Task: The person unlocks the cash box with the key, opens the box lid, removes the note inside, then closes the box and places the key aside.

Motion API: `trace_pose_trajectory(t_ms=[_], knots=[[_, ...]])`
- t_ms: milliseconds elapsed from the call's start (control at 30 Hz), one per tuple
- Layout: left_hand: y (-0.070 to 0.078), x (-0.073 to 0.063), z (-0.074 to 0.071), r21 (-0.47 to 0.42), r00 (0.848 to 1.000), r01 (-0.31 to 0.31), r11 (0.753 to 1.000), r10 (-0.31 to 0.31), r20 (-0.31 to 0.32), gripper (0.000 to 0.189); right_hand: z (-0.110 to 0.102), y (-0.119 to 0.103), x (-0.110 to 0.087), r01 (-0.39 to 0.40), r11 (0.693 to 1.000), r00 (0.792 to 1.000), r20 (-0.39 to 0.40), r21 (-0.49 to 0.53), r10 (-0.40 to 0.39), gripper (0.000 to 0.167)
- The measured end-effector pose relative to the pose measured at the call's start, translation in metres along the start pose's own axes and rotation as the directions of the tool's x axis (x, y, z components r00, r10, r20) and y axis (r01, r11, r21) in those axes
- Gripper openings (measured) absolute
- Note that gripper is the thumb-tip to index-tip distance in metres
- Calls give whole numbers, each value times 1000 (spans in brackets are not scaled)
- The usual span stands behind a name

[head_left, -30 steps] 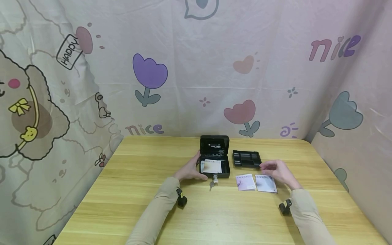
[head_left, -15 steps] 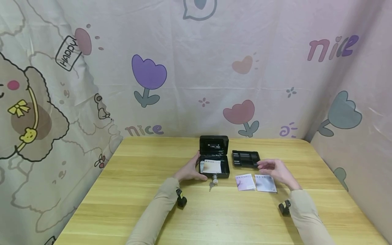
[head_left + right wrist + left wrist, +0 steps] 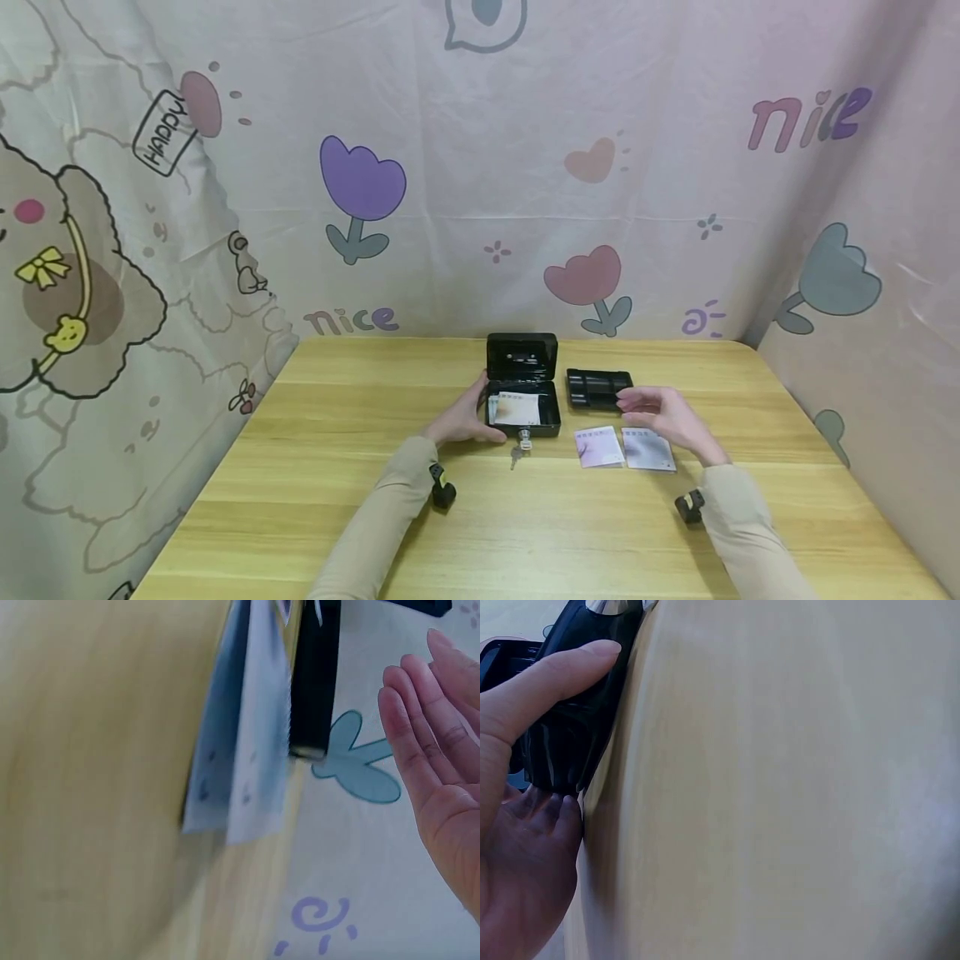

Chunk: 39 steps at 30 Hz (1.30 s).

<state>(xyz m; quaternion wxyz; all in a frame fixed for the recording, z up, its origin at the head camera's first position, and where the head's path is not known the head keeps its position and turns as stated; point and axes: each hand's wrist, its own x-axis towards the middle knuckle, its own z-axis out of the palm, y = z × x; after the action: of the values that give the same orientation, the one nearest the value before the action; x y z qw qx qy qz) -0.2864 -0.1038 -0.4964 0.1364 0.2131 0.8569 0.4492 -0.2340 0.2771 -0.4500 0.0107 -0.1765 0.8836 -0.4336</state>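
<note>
Black, with its lid [image 3: 500, 367] raised at 12 o'clock, the box [image 3: 552, 430] has your left hand [image 3: 463, 419] clamped on it from about 8 o'clock: thumb on the front wall, fingers along the left side. Opening it looks done. Inside, toward 9 o'clock, pale paper notes [image 3: 517, 410] are already in place; you can't count them from here. A key [image 3: 516, 454] lies by the lock [image 3: 525, 436] at the box's 6 o'clock. Next, at 3 o'clock, the divided tray [image 3: 581, 392] sits outside the box, apart from it. At 4 o'clock, the left folded note [image 3: 599, 447] and the right folded note [image 3: 648, 450] lie just beside each other on the table [image 3: 570, 533]. By my reading you're partway along, with tray and both notes left to deal with. Your right hand [image 3: 670, 417] hovers around the tray's 4 o'clock, thumb and fingers apart, holding nothing; whether a fingertip touches the tray, I cannot tell.
</note>
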Motion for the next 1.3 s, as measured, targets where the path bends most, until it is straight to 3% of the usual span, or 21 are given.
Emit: trace_pose_trajectory(t_ms=[767, 967, 1300], knots=[[0, 0, -1, 19, 1000, 1, 1000, -1, 6, 132, 45, -38, 43, 172, 985, 975, 140, 2, -171, 37], [-1, 0, 0, 3, 1000, -4, 1000, 4, 1, 132, 57, -50, 56, 172, 983, 975, 157, -70, -159, 36], [-1, 1, 1, -31, 1000, -8, 999, 8, -5, 131, 75, -62, 80, 160, 983, 964, 229, -86, -137, 38]])
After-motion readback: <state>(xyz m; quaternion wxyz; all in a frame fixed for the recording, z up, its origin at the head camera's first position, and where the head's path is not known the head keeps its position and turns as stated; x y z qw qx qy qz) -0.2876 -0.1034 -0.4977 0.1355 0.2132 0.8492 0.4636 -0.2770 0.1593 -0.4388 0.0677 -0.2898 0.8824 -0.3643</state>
